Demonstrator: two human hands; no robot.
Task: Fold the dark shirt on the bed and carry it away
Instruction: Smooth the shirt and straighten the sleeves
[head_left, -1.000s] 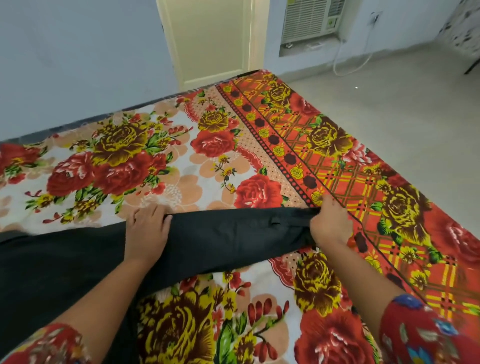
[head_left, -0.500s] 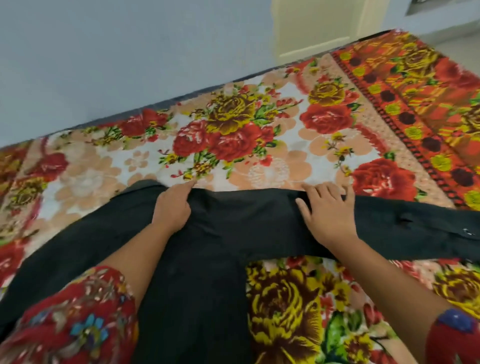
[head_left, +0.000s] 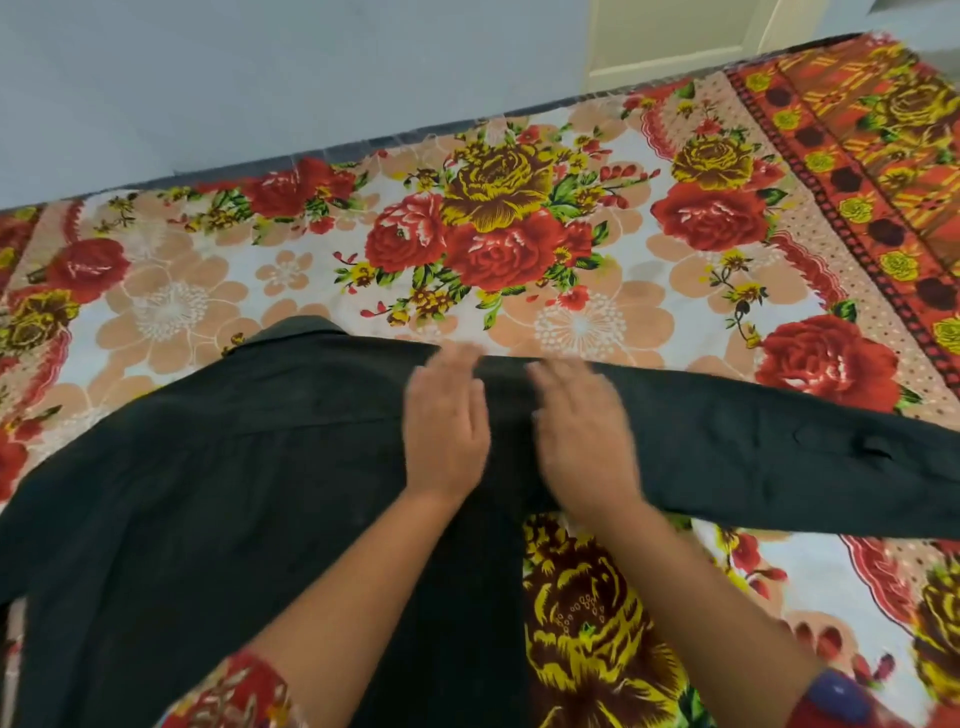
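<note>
Flat hands (head_left: 514, 431) press dark shirt (head_left: 218, 467); bed (head_left: 597, 291) beyond.

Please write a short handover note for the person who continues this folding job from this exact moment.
Left hand: open, flat on the dark cloth shirt, near its top edge.
Right hand: open, flat beside it, blurred.
Shirt: spread on the flower-print bedsheet; one long sleeve stretched out to the right.
Done: shirt laid out.
Left: fold the sleeve in, fold the body, carry it away.
</note>
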